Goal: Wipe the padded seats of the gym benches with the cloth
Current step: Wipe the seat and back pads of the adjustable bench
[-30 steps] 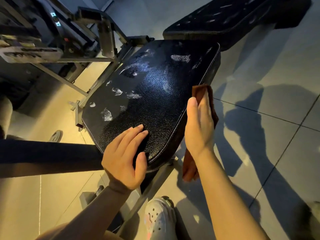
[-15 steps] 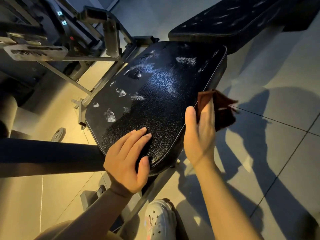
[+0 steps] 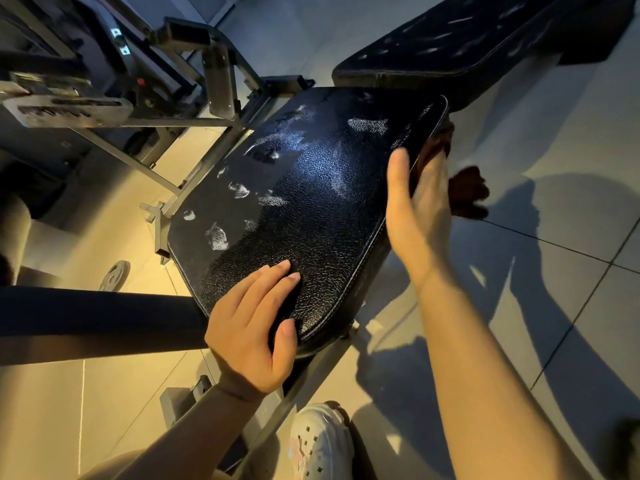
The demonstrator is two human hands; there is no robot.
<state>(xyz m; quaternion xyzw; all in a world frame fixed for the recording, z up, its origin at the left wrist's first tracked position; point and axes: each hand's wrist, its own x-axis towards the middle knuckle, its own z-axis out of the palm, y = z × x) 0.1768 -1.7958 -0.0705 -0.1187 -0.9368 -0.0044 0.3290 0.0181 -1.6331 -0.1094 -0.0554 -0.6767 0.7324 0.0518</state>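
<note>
The right hand [image 3: 417, 209] has slid up the right edge of the padded seat [image 3: 311, 216] since a second ago, from near the front corner to well past the middle, dragging the cloth [image 3: 464, 195] along the side wall. So the edge is getting its wipe; the top of the seat, to my eye, is yet to be done, since pale smudges still streak its far and left parts.

Its fingers lie nearly straight and together, flat against the seat's side, the thumb up over the rim. The cloth is pressed between palm and seat, with a dark tuft sticking out beyond the fingers.

The left hand [image 3: 252, 327] has not shifted: it rests on the seat's near corner, fingers straight and loosely spread on top, thumb hooked on the front edge, holding nothing. A second bench pad [image 3: 467, 43] lies beyond the seat's far end.
</note>
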